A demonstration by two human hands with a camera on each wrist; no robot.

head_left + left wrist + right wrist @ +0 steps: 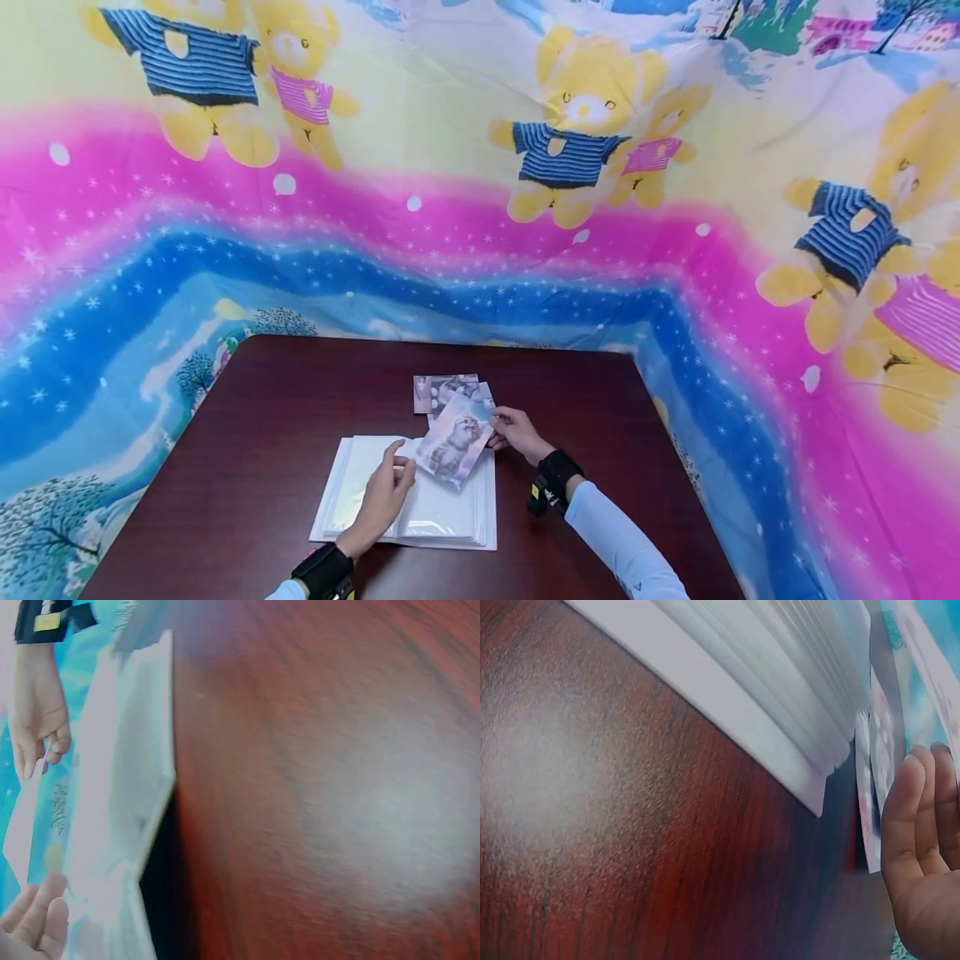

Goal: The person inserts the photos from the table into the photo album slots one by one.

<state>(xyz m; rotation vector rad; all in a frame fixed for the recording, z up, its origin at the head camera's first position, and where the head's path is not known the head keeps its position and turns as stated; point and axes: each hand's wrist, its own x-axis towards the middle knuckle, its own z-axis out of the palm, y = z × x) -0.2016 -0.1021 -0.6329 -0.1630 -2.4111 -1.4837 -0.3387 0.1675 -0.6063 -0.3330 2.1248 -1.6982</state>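
Space between our left hand [384, 492] and our right hand [519, 435] is framing a pink-and-blue, rectangular paper picture card printed with a furry animal [453, 446], raised and tilted over the right page of an open white album with glossy sleeves [352, 479]. Our right hand is pinching the card near its upper right corner. Our left hand is hanging loosely bent beside its lower left corner (we cannot tell whether a fingertip is touching), with nothing visibly in hold. The card's long axis is slanting up and away to the right, askew to the album's sides, its lower end lying nearer our left hand. Overlapping pastel picture cards [431, 392] are resting on the dark red-brown, wood-grained bench [247, 450] beyond the album.
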